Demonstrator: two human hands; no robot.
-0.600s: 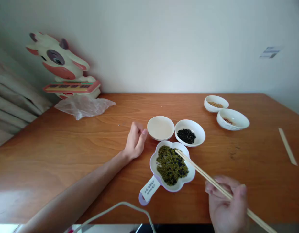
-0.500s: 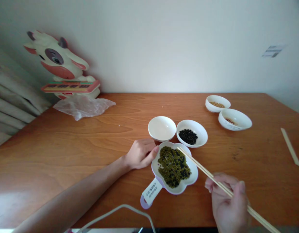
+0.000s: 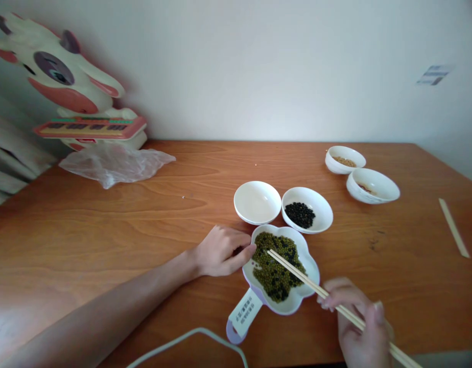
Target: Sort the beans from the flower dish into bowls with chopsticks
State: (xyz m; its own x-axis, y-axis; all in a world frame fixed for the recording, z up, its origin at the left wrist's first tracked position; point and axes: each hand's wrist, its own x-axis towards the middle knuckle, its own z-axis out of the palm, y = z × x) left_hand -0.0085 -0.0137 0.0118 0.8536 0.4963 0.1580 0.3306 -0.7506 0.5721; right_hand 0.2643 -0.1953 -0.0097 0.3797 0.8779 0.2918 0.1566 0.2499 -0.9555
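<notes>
A pair of light wooden chopsticks is gripped in my right hand at the lower right. Their tips are close together over the mixed green and black beans, and I cannot tell whether they touch or pinch one. The beans lie in a white flower-shaped dish with a lilac, labelled handle. At the dish's left rim, my left hand rests with curled fingers, its thumb against the edge. Just behind the dish stand a white bowl with nothing visible inside and a white bowl holding black beans.
Two white bowls stand at the back right: one with tan bits, one with a few brown bits. A pale strip lies far right. A cow toy keyboard, a plastic bag and a white cable are leftward.
The chopstick tips have moved left and nearer me, from the dish's back edge to over the beans. My left hand stays at the rim. The whole view has shifted slightly.
</notes>
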